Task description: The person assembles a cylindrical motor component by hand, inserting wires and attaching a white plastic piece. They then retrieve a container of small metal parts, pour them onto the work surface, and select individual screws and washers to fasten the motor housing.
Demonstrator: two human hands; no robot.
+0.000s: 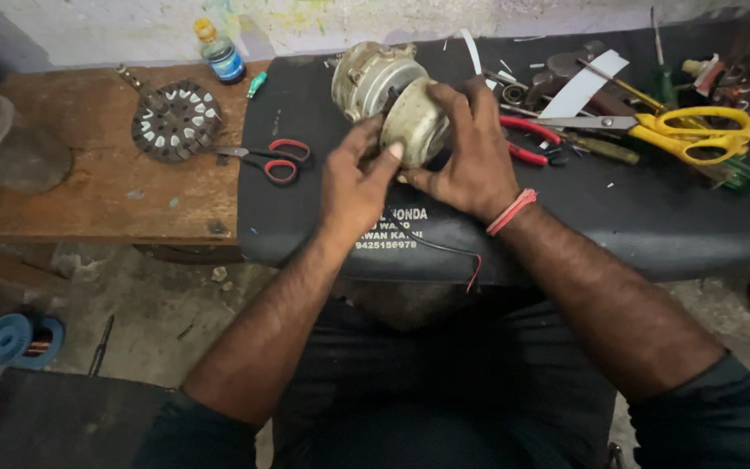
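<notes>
Cream motor housing (392, 100); red-handled scissors (271, 159); yellow-handled scissors (670, 126); black mat (653, 208); red wristband (511, 211).

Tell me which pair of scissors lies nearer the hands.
The small red-handled scissors, lying at the black mat's left edge beside the left hand. The large yellow-handled scissors lie farther off, past the right hand.

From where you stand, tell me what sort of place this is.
Probably a small motor repair workshop: both hands grip a worn motor housing, a wound stator lies on the wooden bench, and yellow-handled scissors sit among scattered tools.
</notes>
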